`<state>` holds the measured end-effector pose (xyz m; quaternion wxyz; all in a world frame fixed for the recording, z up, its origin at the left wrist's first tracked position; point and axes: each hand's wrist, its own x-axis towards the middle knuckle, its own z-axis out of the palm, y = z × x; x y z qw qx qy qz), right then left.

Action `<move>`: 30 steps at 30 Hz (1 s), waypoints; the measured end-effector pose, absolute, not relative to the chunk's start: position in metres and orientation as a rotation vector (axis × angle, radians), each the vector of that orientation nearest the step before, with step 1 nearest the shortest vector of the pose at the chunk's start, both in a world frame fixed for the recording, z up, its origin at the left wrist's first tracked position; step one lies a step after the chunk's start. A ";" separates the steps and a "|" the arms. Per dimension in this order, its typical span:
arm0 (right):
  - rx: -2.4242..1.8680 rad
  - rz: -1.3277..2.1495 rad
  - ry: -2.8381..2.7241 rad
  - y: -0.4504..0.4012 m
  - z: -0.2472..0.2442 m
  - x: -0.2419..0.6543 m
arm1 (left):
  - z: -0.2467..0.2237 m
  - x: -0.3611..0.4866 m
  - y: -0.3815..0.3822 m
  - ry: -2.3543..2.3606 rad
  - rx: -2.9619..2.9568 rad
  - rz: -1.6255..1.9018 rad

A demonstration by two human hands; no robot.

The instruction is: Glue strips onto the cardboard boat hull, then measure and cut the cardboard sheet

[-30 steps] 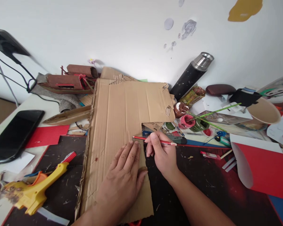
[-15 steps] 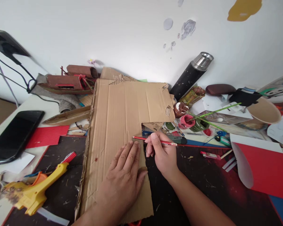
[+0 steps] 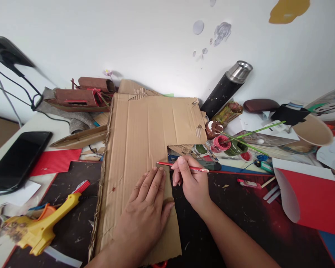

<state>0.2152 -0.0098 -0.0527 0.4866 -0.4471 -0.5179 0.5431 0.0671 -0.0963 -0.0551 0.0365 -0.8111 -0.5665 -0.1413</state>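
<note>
A large L-shaped sheet of corrugated cardboard (image 3: 136, 130) lies over the middle of the desk, with ragged edges and torn spots near its upper right corner. My left hand (image 3: 146, 203) lies flat on its lower part, fingers stretched out and pressing on a small darker piece whose kind I cannot make out. Pinched in my right hand (image 3: 191, 178) is a red pencil (image 3: 198, 169). Its tip points left and rests at the cardboard, just above my left fingertips, close to the sheet's inner corner.
A yellow glue gun (image 3: 56, 223) and a black phone (image 3: 19, 160) lie at the left. Behind them stands a brown model boat (image 3: 75, 98). Open paint jars (image 3: 220, 143) with brushes and a black thermos (image 3: 223, 91) stand right of the cardboard. Red paper (image 3: 318, 201) curls at the far right.
</note>
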 end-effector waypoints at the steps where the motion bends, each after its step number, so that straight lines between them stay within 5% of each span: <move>1: -1.085 1.324 -1.260 -0.010 -0.053 0.215 | -0.055 0.067 -0.096 -1.741 -2.489 -0.432; 30: -1.095 1.232 -1.139 -0.016 -0.040 0.215 | -0.058 0.063 -0.096 -1.704 -2.514 -0.605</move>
